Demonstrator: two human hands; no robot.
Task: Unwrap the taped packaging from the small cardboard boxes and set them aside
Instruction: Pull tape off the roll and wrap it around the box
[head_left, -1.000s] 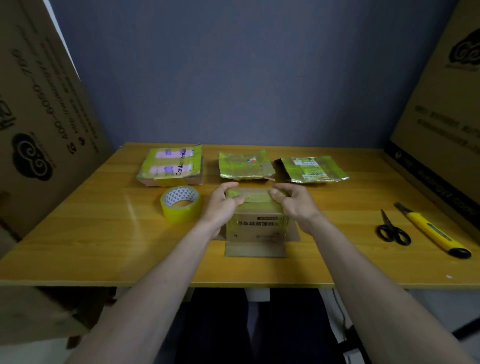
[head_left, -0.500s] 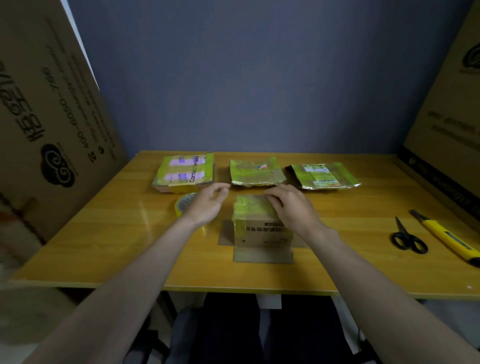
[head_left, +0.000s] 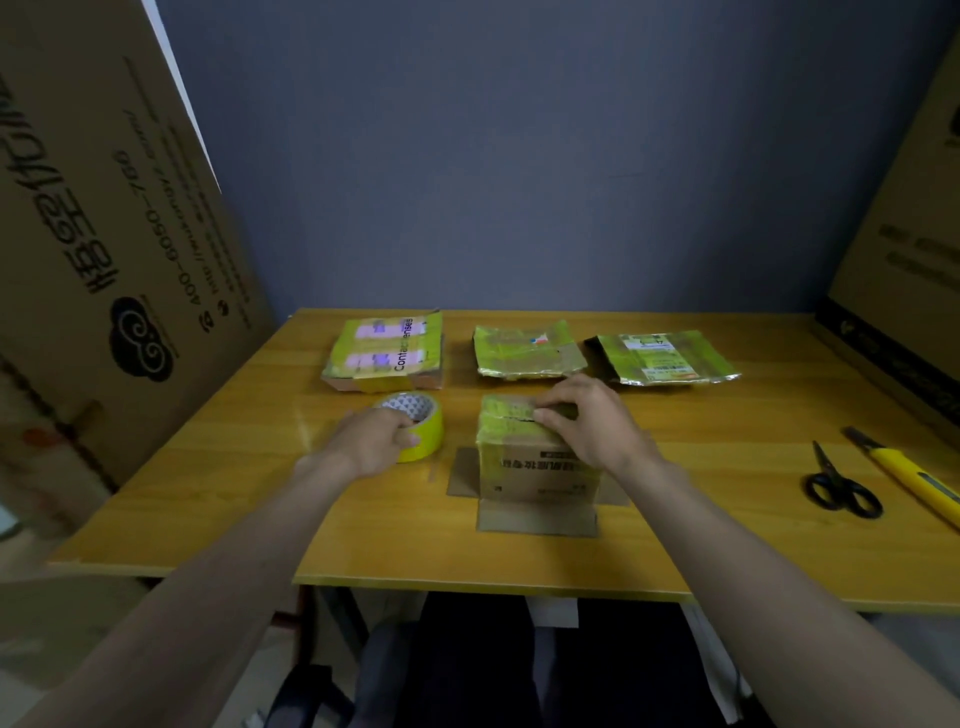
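The wooden table (head_left: 675, 561) bears four taped boxes (head_left: 524, 457), a tape roll (head_left: 423, 415), scissors (head_left: 839, 488) and a yellow cutter (head_left: 909, 473).

Head camera looks forward and down (wide-angle), seemingly near the table (head_left: 519, 566).

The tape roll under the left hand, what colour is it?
Yellow-green, with a white patterned inner core; the tape roll shows best in the head view.

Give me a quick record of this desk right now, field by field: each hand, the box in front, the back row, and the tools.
left hand: grips tape roll
right hand: fingers curled on top of small cardboard box
box: upright, bottom flaps splayed on table, yellow tape on top
back row: three tape-covered flat packages
tools: scissors, utility knife, far right
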